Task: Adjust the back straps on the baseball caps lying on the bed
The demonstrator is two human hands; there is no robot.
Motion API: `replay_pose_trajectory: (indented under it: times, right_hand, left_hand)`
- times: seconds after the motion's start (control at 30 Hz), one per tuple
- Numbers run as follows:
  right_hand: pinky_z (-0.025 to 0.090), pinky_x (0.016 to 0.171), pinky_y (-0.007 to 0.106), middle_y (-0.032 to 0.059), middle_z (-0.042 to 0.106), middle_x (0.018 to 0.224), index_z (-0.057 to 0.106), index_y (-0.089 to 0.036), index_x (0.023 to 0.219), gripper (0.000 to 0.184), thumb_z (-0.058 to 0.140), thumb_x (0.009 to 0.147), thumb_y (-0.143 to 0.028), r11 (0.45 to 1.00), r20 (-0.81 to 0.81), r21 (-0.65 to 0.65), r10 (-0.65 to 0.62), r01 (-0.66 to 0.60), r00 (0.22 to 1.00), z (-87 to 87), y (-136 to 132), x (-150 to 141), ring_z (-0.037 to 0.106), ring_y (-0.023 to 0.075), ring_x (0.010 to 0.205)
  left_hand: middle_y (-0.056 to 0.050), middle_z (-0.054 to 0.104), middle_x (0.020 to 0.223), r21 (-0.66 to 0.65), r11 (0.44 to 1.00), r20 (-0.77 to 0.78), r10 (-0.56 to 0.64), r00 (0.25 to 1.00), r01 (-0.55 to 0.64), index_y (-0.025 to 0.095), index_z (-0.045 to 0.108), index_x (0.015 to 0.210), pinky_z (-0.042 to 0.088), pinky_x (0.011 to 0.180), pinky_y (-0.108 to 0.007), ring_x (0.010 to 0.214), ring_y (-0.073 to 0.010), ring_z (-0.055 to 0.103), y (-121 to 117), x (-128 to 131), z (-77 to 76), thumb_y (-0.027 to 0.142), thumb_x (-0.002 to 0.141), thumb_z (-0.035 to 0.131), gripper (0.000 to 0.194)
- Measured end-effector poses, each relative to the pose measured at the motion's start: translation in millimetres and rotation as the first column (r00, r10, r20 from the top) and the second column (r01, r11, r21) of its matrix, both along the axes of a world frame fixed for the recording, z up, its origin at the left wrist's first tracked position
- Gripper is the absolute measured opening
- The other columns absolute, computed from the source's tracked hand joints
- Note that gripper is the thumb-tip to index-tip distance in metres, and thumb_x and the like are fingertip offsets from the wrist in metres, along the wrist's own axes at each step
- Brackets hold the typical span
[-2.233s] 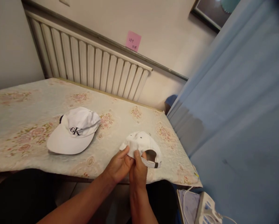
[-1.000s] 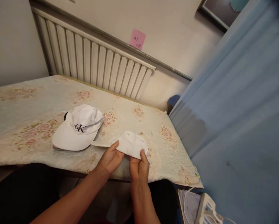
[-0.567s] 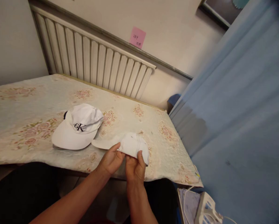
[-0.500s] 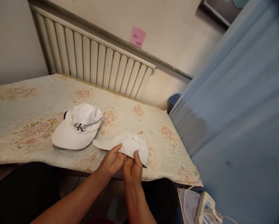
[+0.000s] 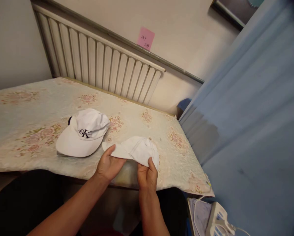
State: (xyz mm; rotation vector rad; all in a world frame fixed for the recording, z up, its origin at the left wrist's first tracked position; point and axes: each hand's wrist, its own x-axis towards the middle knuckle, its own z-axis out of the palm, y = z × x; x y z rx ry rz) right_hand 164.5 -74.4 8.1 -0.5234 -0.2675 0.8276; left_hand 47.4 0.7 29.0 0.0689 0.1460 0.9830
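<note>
Support from both ends suits the soft white fabric baseball cap [image 5: 144,149], which is held by the front edge of a worktop [image 5: 173,175] spread with pale cloth printed with pink flowers, its brim to the left and its crown to the right. For good handling, let the left side carry the brim, probably the stiffer part, and keep the thumb light on the crown — thin fabric like this looks apt to dent or crease under a hard pinch. Both ends are best moved together and kept level, so that the seam between brim and crown is not twisted, and the brim's tip needs care, since a second white cap with black CK lettering [image 5: 84,131] lies just beside it on the cloth. As for pose, the left hand [image 5: 109,166] has its grip closed on the brim, thumb on top and fingers running underneath with the palm turned upward. Its bare forearm [image 5: 72,205] slants in from the lower left. The right hand [image 5: 147,175] is clamped on the lower rim of the crown, thumb laid over the outside; its fingertips are mostly hidden, so how far they reach inside I cannot tell. That forearm [image 5: 152,209] stands nearly upright in view — steeper than the left one — and the hands are apart, with the cap spanning the gap between them.
</note>
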Motion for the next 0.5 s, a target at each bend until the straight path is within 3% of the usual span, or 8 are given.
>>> replay_pose_trajectory:
  times: [0.2,0.5]
  right_hand:
    - [0.036,0.108,0.044,0.0083,0.057,0.132,0.045,-0.02,0.134,0.054,0.059,0.082,-0.02,0.999,-0.023,-0.038,-0.021,0.02,1.0,0.5,-1,6,0.053,0.0195,0.121]
    - [0.039,0.106,0.044,0.0068,0.063,0.124,0.047,-0.023,0.132,0.054,0.061,0.081,-0.018,0.997,-0.045,-0.068,0.029,-0.032,0.999,-0.1,3,-18,0.058,0.0194,0.115]
  left_hand:
    - [-0.015,0.065,0.12,-0.027,0.999,-0.027,-0.046,0.999,0.046,0.01,0.045,0.135,0.045,0.101,-0.047,0.114,-0.0282,0.059,-2,-2,4.3,0.009,0.083,0.044,0.052]
    - [-0.012,0.061,0.127,0.032,0.993,-0.002,-0.11,0.994,0.11,0.014,0.037,0.141,0.04,0.105,-0.047,0.115,-0.0272,0.058,-26,13,13.4,0.002,0.08,0.039,0.062]
